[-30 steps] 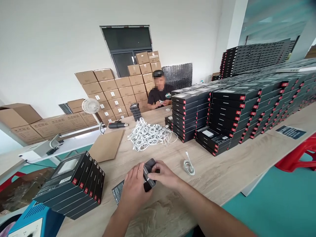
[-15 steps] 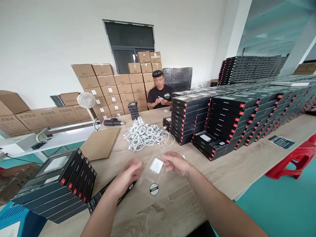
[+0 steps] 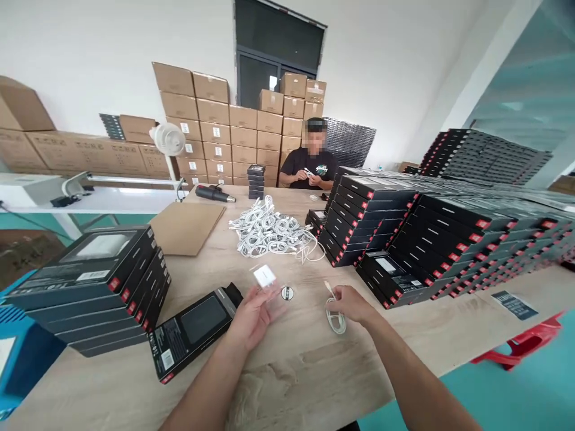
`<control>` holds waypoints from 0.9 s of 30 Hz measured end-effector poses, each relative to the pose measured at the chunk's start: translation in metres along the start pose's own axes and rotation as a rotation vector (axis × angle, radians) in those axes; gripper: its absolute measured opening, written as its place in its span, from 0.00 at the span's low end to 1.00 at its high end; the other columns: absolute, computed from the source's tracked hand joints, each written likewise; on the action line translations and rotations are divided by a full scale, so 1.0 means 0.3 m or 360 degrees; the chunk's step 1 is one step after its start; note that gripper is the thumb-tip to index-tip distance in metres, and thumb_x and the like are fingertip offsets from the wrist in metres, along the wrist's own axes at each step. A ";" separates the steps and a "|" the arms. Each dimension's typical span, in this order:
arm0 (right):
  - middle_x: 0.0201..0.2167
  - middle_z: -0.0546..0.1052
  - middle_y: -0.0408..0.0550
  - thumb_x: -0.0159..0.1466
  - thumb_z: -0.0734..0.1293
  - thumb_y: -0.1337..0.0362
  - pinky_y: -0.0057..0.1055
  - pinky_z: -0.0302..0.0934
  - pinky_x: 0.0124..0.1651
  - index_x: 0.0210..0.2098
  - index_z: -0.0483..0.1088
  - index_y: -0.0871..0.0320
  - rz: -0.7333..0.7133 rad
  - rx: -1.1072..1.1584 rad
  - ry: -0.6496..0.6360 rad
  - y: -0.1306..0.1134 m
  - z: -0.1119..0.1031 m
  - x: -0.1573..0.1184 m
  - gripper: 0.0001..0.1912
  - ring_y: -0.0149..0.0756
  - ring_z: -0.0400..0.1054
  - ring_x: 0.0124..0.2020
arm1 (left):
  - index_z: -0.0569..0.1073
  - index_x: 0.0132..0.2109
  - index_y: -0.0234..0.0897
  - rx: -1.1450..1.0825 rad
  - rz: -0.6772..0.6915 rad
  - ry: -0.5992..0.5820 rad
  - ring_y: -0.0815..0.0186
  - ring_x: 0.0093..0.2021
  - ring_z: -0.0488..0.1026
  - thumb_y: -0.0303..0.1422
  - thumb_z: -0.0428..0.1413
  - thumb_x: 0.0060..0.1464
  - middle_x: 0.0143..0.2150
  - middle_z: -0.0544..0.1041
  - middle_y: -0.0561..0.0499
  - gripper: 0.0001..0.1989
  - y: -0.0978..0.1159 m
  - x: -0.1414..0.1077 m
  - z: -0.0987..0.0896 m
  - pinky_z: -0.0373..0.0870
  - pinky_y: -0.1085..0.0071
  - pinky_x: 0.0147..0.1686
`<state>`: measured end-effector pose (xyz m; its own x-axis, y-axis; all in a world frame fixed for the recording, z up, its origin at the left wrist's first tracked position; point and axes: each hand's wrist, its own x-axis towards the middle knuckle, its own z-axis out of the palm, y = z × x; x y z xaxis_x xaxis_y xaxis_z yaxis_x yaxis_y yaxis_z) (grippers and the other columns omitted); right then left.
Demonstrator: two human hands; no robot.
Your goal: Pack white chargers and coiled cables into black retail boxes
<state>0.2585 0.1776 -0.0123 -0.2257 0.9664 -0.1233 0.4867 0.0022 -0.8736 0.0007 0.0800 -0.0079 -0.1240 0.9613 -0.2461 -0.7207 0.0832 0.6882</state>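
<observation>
The clear plastic bag (image 3: 272, 290) was hard to make out: its thin film barely showed against the wooden table (image 3: 314, 383), marked mainly by a white square piece (image 3: 264, 276) and a round black sticker (image 3: 287, 293). The left hand (image 3: 256, 317) lay palm up at lower centre, fingers loosely spread at the bag's near edge; I could not tell whether it gripped the film. Its forearm ran off the bottom edge of the frame. The right hand (image 3: 353, 303) came in from lower right, fingers curved narrowly down on a coiled white cable (image 3: 336, 320), though the hand hid part of the coil and the grip was unclear. A black box (image 3: 193, 320) lay just left of the left hand.
</observation>
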 end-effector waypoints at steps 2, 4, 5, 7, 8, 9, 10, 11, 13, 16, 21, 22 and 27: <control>0.18 0.71 0.40 0.47 0.74 0.56 0.27 0.55 0.23 0.25 0.72 0.59 -0.0054 0.0110 -0.0010 -0.024 0.039 -0.007 0.13 0.31 0.63 0.19 | 0.73 0.50 0.41 0.0018 0.0047 0.0008 0.50 0.65 0.65 0.31 0.65 0.52 0.66 0.68 0.44 0.18 -0.005 -0.005 -0.001 0.77 0.53 0.47; 0.20 0.73 0.42 0.54 0.69 0.48 0.28 0.57 0.22 0.33 0.73 0.59 -0.0123 0.0234 0.0051 -0.063 0.083 -0.010 0.20 0.31 0.63 0.18 | 0.72 0.51 0.43 0.0033 0.0102 0.0011 0.49 0.66 0.64 0.33 0.66 0.51 0.67 0.67 0.45 0.20 -0.015 -0.006 -0.003 0.78 0.53 0.47; 0.22 0.74 0.42 0.56 0.66 0.45 0.28 0.58 0.23 0.37 0.73 0.59 -0.0156 0.0290 0.0091 -0.085 0.109 -0.011 0.23 0.31 0.63 0.19 | 0.72 0.51 0.43 0.0030 0.0126 0.0011 0.49 0.65 0.65 0.34 0.66 0.50 0.66 0.67 0.45 0.21 -0.021 -0.006 -0.003 0.78 0.53 0.46; 0.24 0.75 0.43 0.57 0.65 0.43 0.30 0.61 0.24 0.42 0.71 0.59 -0.0234 0.0384 0.0167 -0.128 0.174 -0.015 0.26 0.32 0.65 0.20 | 0.71 0.50 0.44 -0.0005 0.0152 -0.0026 0.50 0.62 0.68 0.35 0.67 0.50 0.64 0.69 0.46 0.21 -0.035 -0.008 0.000 0.77 0.53 0.47; 0.25 0.75 0.44 0.57 0.67 0.43 0.30 0.62 0.26 0.42 0.72 0.59 -0.0288 0.0416 0.0216 -0.146 0.210 -0.020 0.26 0.33 0.66 0.21 | 0.70 0.50 0.44 -0.0033 0.0156 -0.0052 0.52 0.59 0.71 0.35 0.67 0.50 0.62 0.71 0.46 0.21 -0.041 -0.009 0.003 0.77 0.53 0.46; 0.26 0.76 0.45 0.56 0.68 0.45 0.31 0.63 0.27 0.41 0.72 0.59 -0.0356 0.0433 0.0283 -0.159 0.247 -0.025 0.24 0.34 0.66 0.23 | 0.70 0.50 0.44 -0.0062 0.0162 -0.0074 0.54 0.56 0.74 0.35 0.67 0.50 0.59 0.73 0.47 0.21 -0.048 -0.012 0.006 0.77 0.54 0.46; 0.27 0.77 0.46 0.57 0.69 0.47 0.32 0.64 0.30 0.39 0.73 0.59 -0.0432 0.0422 0.0369 -0.168 0.282 -0.033 0.22 0.35 0.68 0.25 | 0.69 0.50 0.45 -0.0086 0.0174 -0.0088 0.56 0.53 0.76 0.35 0.67 0.50 0.57 0.75 0.48 0.21 -0.054 -0.014 0.009 0.78 0.56 0.45; 0.28 0.78 0.48 0.57 0.69 0.48 0.33 0.65 0.32 0.38 0.74 0.59 -0.0508 0.0381 0.0473 -0.171 0.314 -0.042 0.20 0.37 0.69 0.27 | 0.69 0.49 0.44 -0.0100 0.0192 -0.0092 0.58 0.50 0.77 0.35 0.67 0.50 0.54 0.77 0.49 0.22 -0.060 -0.017 0.012 0.78 0.57 0.44; 0.32 0.78 0.51 0.59 0.68 0.50 0.36 0.65 0.39 0.37 0.75 0.59 -0.0646 0.0235 0.0674 -0.165 0.363 -0.060 0.18 0.41 0.70 0.33 | 0.69 0.49 0.44 -0.0101 0.0248 -0.0065 0.60 0.45 0.79 0.35 0.68 0.48 0.51 0.78 0.49 0.22 -0.068 -0.020 0.016 0.78 0.61 0.42; 0.33 0.77 0.54 0.63 0.66 0.50 0.39 0.64 0.44 0.36 0.76 0.59 -0.0805 0.0057 0.0809 -0.143 0.391 -0.080 0.17 0.44 0.70 0.37 | 0.69 0.49 0.42 -0.0081 0.0315 -0.0010 0.61 0.42 0.79 0.33 0.70 0.44 0.48 0.79 0.48 0.26 -0.074 -0.021 0.017 0.77 0.64 0.39; 0.33 0.77 0.55 0.65 0.65 0.51 0.40 0.63 0.45 0.36 0.75 0.59 -0.0956 -0.0053 0.0886 -0.140 0.356 -0.073 0.18 0.45 0.69 0.37 | 0.69 0.49 0.41 -0.0076 0.0309 -0.0063 0.58 0.45 0.79 0.33 0.72 0.41 0.46 0.80 0.47 0.29 -0.075 -0.018 0.021 0.76 0.61 0.43; 0.33 0.77 0.54 0.66 0.65 0.51 0.40 0.62 0.44 0.37 0.75 0.59 -0.1001 -0.0082 0.0893 -0.144 0.345 -0.070 0.17 0.44 0.68 0.37 | 0.69 0.49 0.41 -0.0074 0.0307 -0.0065 0.57 0.45 0.79 0.33 0.72 0.40 0.45 0.81 0.47 0.29 -0.074 -0.018 0.021 0.76 0.59 0.44; 0.32 0.77 0.51 0.67 0.65 0.56 0.38 0.62 0.42 0.38 0.76 0.57 -0.1227 -0.0232 0.0695 -0.160 0.314 -0.074 0.12 0.43 0.68 0.36 | 0.70 0.49 0.40 -0.0075 0.0287 -0.0123 0.57 0.40 0.80 0.32 0.73 0.36 0.43 0.81 0.47 0.32 -0.064 -0.026 0.019 0.76 0.59 0.42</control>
<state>0.1605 0.1318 -0.0120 -0.2075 0.6945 0.6889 0.4418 0.6949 -0.5674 0.0195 0.0724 -0.0154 -0.2025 0.9770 -0.0675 -0.7229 -0.1026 0.6832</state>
